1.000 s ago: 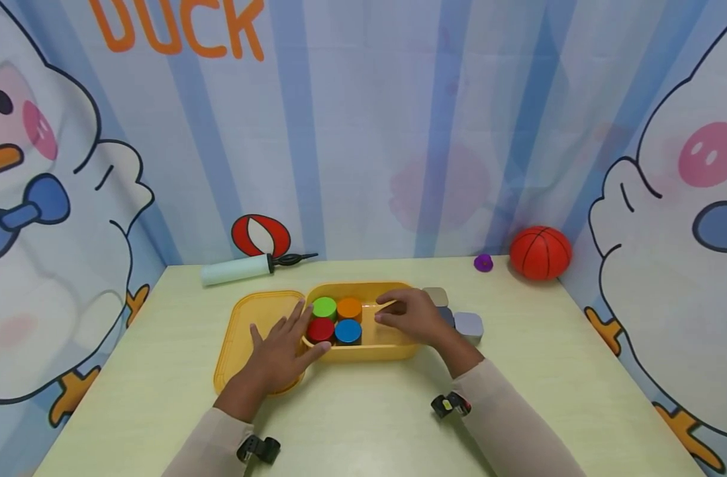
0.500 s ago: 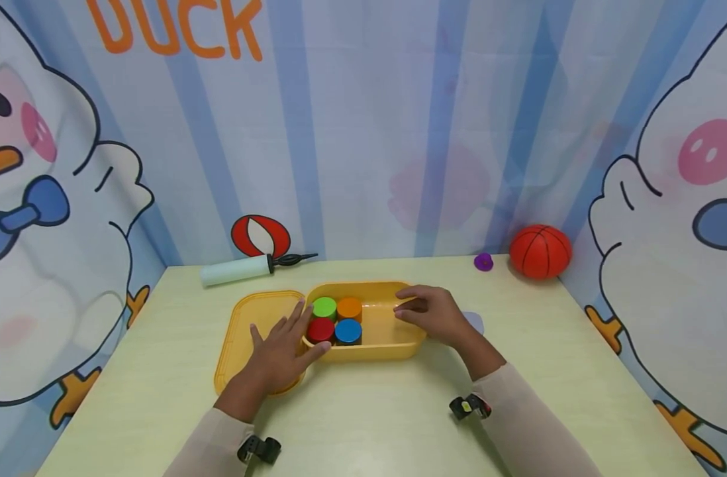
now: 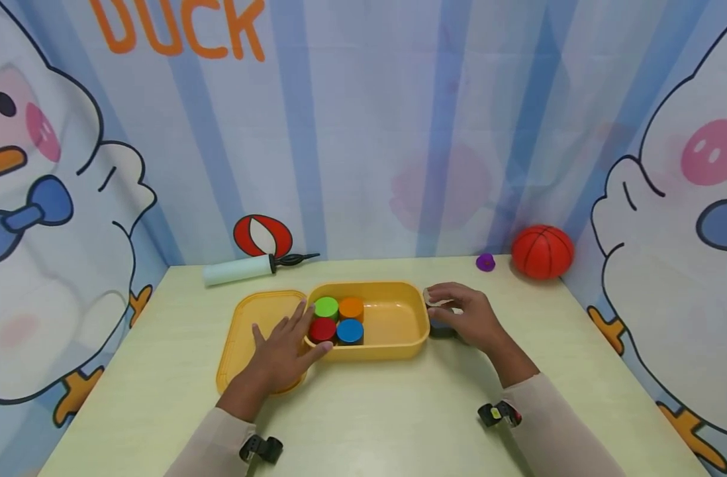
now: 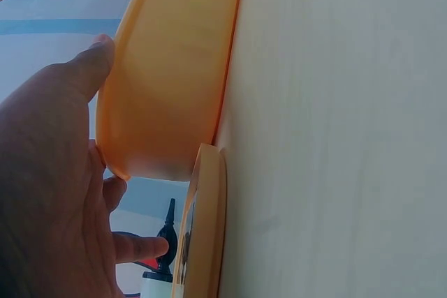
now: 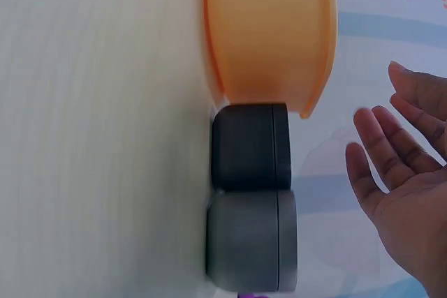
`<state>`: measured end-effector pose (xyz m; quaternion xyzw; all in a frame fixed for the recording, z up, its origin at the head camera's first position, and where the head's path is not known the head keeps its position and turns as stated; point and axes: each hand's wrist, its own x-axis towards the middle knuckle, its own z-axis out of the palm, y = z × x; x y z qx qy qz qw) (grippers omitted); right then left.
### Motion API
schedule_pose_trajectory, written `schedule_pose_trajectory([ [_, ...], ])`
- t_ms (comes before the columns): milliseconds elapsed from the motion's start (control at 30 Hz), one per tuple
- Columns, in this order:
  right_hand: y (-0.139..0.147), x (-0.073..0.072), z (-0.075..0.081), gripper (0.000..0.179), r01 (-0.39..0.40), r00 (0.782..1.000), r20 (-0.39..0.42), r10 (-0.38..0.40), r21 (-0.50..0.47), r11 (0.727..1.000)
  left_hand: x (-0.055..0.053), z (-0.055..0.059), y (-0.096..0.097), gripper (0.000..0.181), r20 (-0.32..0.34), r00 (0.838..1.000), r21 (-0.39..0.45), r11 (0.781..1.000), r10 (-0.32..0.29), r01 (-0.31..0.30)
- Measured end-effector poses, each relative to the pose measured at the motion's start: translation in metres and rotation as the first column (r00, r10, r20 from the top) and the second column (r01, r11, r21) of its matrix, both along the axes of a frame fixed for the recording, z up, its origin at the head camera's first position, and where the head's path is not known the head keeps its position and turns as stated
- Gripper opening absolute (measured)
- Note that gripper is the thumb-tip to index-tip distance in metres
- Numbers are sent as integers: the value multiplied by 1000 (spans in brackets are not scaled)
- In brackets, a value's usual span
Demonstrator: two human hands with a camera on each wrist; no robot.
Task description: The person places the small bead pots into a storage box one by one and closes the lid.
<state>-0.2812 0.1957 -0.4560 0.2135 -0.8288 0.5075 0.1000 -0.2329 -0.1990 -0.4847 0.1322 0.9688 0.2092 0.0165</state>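
Observation:
My left hand (image 3: 278,358) spreads its fingers over the left end of a yellow box (image 3: 396,318), touching its rim in the left wrist view. Inside the box stand round pieces with green (image 3: 326,308), orange (image 3: 351,309), red (image 3: 323,329) and blue (image 3: 350,330) tops. Just right of the box, my right hand (image 3: 473,319) hovers with loosely bent fingers over small rounded cases. The right wrist view shows a black case (image 5: 244,146) beside the box and a grey case (image 5: 244,242) beside that; the hand is apart from both and holds nothing.
A yellow lid (image 3: 241,344) lies left of the box, partly under the left hand. Along the back are a pale hand pump (image 3: 238,270), a red and white ball-shaped thing (image 3: 262,235), a small purple piece (image 3: 485,262) and a red basketball (image 3: 542,252).
My right hand has moved right, from over the box's right part to over the cases beside it. The left hand and the round pieces have stayed in place.

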Motion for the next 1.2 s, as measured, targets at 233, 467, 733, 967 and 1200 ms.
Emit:
schedule_pose_trajectory([
  [233, 25, 5, -4, 35, 69, 998, -5, -69, 66, 995, -1, -1, 1, 95, 0, 1000, 0, 1000, 2, -2],
  [467, 50, 9, -10, 41, 66, 996, 56, -73, 105, 992, -3, -2, 2, 95, -1, 1000, -1, 1000, 1, -1],
  [733, 75, 4, -24, 51, 53, 985, 154, -75, 146, 988, -3, -4, 2, 95, -1, 1000, -2, 1000, 3, -3],
  [967, 90, 2, -38, 57, 17, 981, 192, -32, 78, 997, -3, -3, 1, 96, 4, 1000, -10, 1000, 3, -3],
  [1200, 98, 0, -50, 53, -57, 979, 200, 49, 35, 998, -3, -2, 0, 97, 7, 1000, -15, 1000, 12, -11],
])
